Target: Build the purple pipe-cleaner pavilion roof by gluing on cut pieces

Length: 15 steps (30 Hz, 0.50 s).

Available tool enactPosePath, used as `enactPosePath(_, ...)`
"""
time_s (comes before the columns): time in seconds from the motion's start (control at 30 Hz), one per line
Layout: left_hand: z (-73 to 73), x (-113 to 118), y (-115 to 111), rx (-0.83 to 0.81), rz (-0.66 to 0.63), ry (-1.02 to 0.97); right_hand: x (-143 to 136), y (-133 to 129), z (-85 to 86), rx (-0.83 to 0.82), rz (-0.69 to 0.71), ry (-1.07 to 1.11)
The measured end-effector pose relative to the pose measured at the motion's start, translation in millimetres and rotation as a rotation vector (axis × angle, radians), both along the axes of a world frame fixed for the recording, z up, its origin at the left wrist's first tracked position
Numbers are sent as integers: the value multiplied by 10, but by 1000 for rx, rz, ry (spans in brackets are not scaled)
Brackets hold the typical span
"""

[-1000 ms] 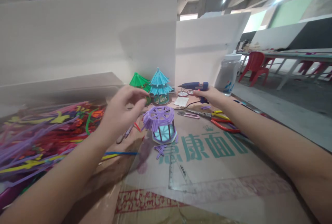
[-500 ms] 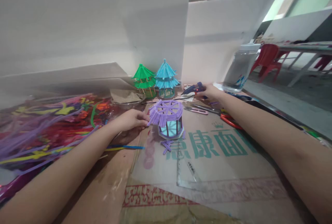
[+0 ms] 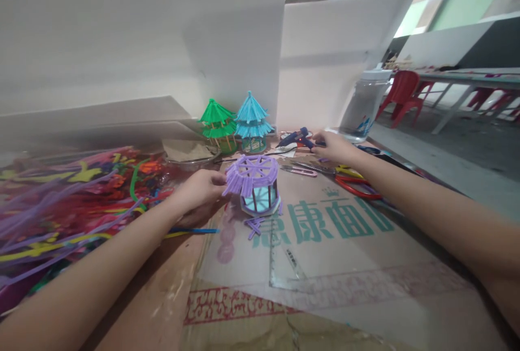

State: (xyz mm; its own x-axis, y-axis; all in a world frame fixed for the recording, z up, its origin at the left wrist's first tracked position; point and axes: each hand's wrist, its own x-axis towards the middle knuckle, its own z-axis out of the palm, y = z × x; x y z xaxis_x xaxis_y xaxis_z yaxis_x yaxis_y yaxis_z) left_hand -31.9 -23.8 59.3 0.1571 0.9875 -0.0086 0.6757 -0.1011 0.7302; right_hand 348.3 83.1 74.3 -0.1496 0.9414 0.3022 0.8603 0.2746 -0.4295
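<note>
A small purple pavilion model made of fuzzy strips stands on the cardboard, with dark posts and a pale blue floor. At its left side, my left hand has its thumb and fingers closed on the hanging roof strips; some fingertips are hidden. Farther back, my right hand is at the handle end of a dark blue glue gun, thumb and fingers apart. A red light glows on the gun. Several short purple strips lie in front of the model.
Green and blue pavilion models stand behind. Colourful fuzzy strips are heaped left, near a bowl. Red-handled scissors, pink snips and a clear set square lie on the cardboard. A water bottle stands right.
The view has turned slightly right. My right hand has drawn back a little to the right from the glue gun, its grip loosened. My left hand stays at the purple model.
</note>
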Motion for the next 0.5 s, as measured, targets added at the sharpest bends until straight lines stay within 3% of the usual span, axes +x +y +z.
enactPosePath(0.13, 4, 55, -34, 2, 5, -48, -166, -384, 55, 152, 45, -17)
enactPosePath(0.33, -41, 189, -143, 20, 18, -211, -716, -1157, 52, 22, 548, -68)
enactPosePath(0.4, -98, 203, -150, 10, -4, -241, -863, -1263, 40, -10, 607, -113)
enactPosePath(0.5, -174, 186, -111, 19, -62, -253, -979, -1195, 17, -19, 599, -126)
